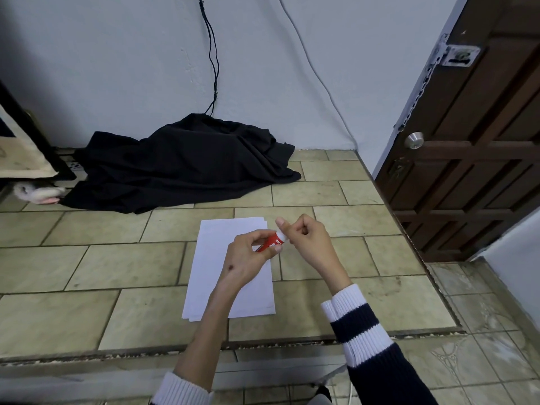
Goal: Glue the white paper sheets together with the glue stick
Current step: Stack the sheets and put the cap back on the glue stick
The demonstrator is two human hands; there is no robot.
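- I see the white paper sheets (216, 258) lying flat on a raised tiled platform (117, 258); they are thin, matte and rectangular, stacked slightly askew so several edges show at the far and near corners
- The platform's tiles are pale greenish stone, mottled, laid in offset rows with dark grout lines; its near edge looks rough and chipped
- The glue stick (270, 242) is a small red cylinder with white lettering and a white end; it is held in the air over the right part of the sheets, tilted with its white end up and to the right
- My left hand (248, 255) grips the red barrel, fingers curled round it from above and the thumb underneath; the wrist is bent, the forearm bare, with a ribbed white cuff pushed back near the elbow
- My right hand (304, 238) is closed on the white end of the stick, fingers folded in and the thumb raised along it; I cannot tell whether the cap is on or partly off
- The right sleeve (368, 340) is ribbed knit, dark navy with white bands
- A crumpled black cloth (181, 162) lies against the pale wall (117, 68), well beyond the sheets; dark cables (211, 54) hang down to it
- A dark panelled wooden door (473, 141) with a round metal knob and a chain stands at the right
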